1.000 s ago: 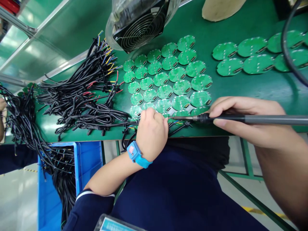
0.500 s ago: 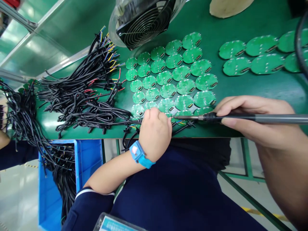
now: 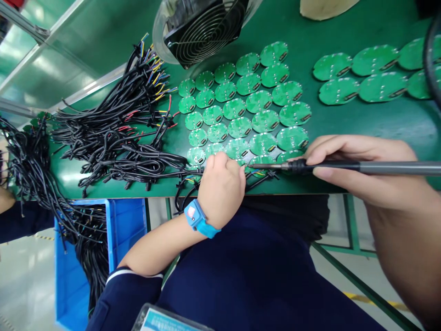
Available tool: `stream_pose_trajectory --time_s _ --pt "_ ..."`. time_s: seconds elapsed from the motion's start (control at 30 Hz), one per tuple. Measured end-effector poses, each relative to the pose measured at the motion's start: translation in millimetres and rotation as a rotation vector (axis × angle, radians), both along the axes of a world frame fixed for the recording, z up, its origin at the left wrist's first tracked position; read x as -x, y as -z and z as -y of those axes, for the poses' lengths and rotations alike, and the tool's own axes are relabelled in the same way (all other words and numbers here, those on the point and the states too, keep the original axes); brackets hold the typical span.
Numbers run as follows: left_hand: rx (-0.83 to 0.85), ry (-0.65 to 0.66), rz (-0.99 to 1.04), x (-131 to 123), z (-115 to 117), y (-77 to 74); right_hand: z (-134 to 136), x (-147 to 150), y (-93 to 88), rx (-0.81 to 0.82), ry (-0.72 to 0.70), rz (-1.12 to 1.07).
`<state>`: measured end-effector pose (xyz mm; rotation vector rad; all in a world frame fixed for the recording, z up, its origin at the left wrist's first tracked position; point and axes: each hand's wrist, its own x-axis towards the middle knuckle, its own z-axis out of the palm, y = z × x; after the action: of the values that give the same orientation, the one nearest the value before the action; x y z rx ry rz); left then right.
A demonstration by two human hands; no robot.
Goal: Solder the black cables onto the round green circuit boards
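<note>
My right hand is wrapped round a soldering iron, held almost level with its tip pointing left. The metal tip reaches the boards just right of my left hand. Those left fingers are curled and pressed together at the front row; what they pinch is hidden beneath them. A black cable runs in from the left towards this hand. Thin coloured wires show to its right, beside the iron's tip. Rows of round green circuit boards lie in a block directly beyond both hands.
Bundled black cables with bared coloured ends cover the left of the green bench. A fan stands behind the boards. More boards lie at right. Below the bench edge, a blue crate holds cables. Another person's arm shows far left.
The view has shifted slightly. Both hands stay in nearly the same place, and the soldering iron's tip remains beside my left fingers.
</note>
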<state>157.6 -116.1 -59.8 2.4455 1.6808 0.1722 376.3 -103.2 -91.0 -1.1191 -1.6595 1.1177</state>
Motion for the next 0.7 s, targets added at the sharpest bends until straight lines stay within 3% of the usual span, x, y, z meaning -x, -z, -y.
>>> stream_pose_trajectory --time_s 0.2,0.43,0.7 --pt "-0.005 -0.003 0.023 1.2 -0.4 0.8 -1.0 -0.1 -1.3 0.042 0.008 0.024" --pt "-0.031 0.008 0.037 1.6 -1.1 2.0 2.0 -2.5 11.6 0.100 0.100 -0.212" --pt "-0.040 0.009 0.064 2.8 -1.5 3.2 -2.0 -1.1 1.8 -0.019 -0.025 -0.025"
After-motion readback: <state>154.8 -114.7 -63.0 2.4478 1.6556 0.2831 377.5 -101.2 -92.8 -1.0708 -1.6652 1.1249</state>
